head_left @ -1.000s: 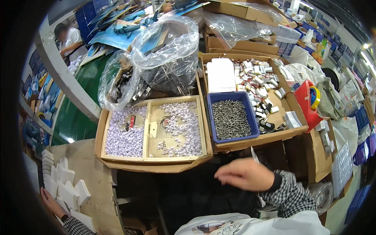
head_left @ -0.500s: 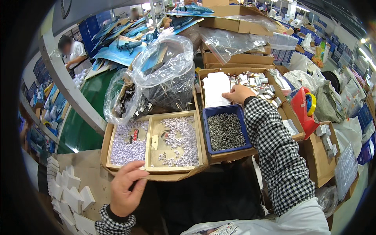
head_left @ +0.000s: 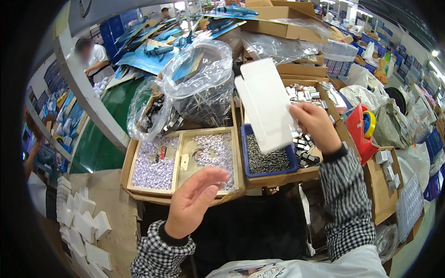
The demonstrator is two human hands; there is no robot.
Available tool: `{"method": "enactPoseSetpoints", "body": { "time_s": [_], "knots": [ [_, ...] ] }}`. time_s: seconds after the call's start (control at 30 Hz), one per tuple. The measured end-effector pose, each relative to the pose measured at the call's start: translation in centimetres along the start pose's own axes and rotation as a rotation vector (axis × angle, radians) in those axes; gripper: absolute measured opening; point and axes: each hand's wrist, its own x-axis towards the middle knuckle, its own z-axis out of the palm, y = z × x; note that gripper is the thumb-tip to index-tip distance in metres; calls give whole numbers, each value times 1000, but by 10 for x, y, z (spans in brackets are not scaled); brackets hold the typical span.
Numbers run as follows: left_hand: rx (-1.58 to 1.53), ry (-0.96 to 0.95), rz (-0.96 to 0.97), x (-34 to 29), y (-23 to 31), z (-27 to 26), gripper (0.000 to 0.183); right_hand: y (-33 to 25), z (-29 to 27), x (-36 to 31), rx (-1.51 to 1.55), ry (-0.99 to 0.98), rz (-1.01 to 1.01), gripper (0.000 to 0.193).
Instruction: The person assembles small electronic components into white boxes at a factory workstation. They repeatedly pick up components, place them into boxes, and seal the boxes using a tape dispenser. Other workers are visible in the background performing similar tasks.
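Note:
A flat white cardboard blank [head_left: 264, 109], seemingly a carton folded flat, is raised and tilted over the blue bin [head_left: 273, 174]. My right hand [head_left: 317, 126] pinches it at its right edge. The bin holds many small dark metal screws [head_left: 262, 164], partly covered by the blank. In front of the divided wooden tray [head_left: 178, 160] hangs my left hand [head_left: 197, 199], its fingers slightly curved, thumb apart and nothing in it. Tiny pale lilac pieces [head_left: 150, 175] lie in both compartments of the tray. My left fingers hide part of the right compartment.
A cardboard box of small white and black parts [head_left: 307, 155] lies beyond my right hand. Behind the tray stands a clear plastic bag [head_left: 199, 69]. White boxes [head_left: 83, 227] pile up at left; a red tape dispenser [head_left: 360, 134] stands right. Another person [head_left: 92, 58] works far left.
My right hand has lifted the white blank from the cardboard box and drawn it nearer, uncovering parts there. My left hand has moved right and up, across the tray's front edge.

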Motion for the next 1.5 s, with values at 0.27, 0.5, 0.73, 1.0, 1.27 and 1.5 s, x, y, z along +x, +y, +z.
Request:
{"method": "enactPoseSetpoints", "body": {
  "time_s": [0.27,0.5,0.73,1.0,1.27,1.5],
  "knots": [
    [-440,-361,-284,-8,-42,20,109,12,38,-139,527,-495,321,16],
    [-195,-525,-225,-44,-71,49,111,50,60,-188,289,-455,373,28],
    [785,-249,-103,-68,-74,66,100,31,56,-214,469,-386,282,52],
    [888,-117,-81,-78,-81,72,87,43,65,-212,153,-301,293,40],
    [800,91,-123,-77,-90,79,77,53,81,-219,604,-303,323,46],
    [412,61,-165,-87,-119,75,50,67,65,-215,589,-252,405,40]
  ]
}}
